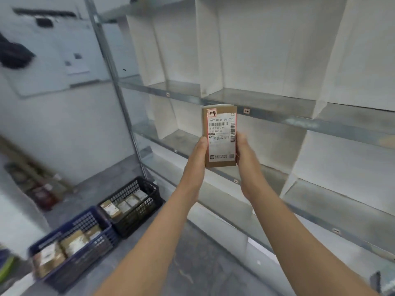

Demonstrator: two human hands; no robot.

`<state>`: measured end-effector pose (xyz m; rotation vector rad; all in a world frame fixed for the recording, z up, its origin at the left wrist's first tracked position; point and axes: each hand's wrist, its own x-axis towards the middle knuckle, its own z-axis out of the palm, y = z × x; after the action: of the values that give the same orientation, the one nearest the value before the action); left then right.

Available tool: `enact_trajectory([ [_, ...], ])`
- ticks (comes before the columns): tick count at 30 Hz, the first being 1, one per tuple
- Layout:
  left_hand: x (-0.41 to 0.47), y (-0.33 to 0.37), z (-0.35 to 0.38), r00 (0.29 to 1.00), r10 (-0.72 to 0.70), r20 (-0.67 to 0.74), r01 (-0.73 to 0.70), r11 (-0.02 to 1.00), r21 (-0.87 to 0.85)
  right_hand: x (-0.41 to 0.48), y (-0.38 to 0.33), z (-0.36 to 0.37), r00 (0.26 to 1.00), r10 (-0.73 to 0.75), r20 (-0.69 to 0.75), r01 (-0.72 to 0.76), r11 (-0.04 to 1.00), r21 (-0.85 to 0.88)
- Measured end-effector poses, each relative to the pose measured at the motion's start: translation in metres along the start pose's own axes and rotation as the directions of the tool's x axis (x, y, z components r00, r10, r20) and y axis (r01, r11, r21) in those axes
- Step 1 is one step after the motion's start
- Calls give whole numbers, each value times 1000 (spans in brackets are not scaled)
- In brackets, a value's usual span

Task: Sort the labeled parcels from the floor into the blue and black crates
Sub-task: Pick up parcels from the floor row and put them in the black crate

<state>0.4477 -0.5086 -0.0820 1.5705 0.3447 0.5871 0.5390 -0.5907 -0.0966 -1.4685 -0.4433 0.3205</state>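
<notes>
Metal shelf [277, 104] with white dividers [206, 50] stands directly behind the raised parcel. On the floor [192, 263], lower left, blue crate [85, 259] and black crate [141, 221] sit side by side, each holding labelled boxes [74, 242]. Brown parcel [220, 144] is upright between left hand [197, 161] and right hand [245, 161], fingers clasping its side edges. Label [222, 146] reads "642 H431 00 036" above a barcode [218, 124].

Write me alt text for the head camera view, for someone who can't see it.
The left hand and right hand hold a brown labeled parcel upright, label toward the camera, before metal shelving with white dividers. On the floor at lower left, a blue crate and a black crate stand side by side, each holding more parcels.
</notes>
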Motion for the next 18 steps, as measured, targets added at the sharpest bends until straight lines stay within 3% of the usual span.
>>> enact_trajectory([
  [8,-9,-13,-67,974,-65,-217,62,998,-20,10,21,73,965,24,262,-22,1000,-8],
  [18,22,-48,-186,907,-182,-379,176,983,-49,46,56,197,905,38,423,-31,999,-24],
])
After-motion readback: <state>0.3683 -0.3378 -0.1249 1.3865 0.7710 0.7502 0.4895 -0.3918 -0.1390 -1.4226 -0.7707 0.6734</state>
